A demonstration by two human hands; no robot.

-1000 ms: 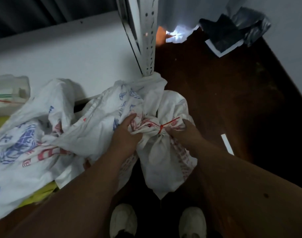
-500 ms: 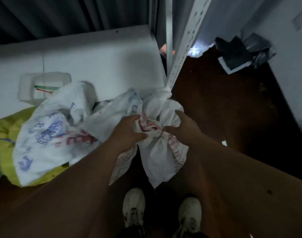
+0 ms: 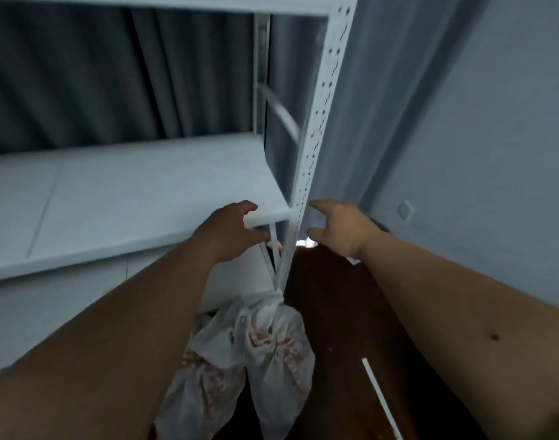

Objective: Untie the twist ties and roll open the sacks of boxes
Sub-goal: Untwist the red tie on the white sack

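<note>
Both hands raised and holding nothing, left hand [image 3: 230, 230] at shelf [image 3: 138, 192] corner, right hand [image 3: 338, 230] beside upright post [image 3: 319, 122], tied sack [image 3: 265, 350] below.

Camera: one wide-angle head view, worn by the person.
Facing: forward and down, toward the white shelf [image 3: 144, 192] and its perforated upright [image 3: 316, 128].
Nearness: close; both forearms fill the lower frame.
Floor: dark, seen below.

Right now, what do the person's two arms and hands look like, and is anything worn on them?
Both forearms are bare: no sleeves show. The left hand and the right hand wear no gloves, and no rings, watch or bracelet can be seen. The right forearm has a small dark spot.
</note>
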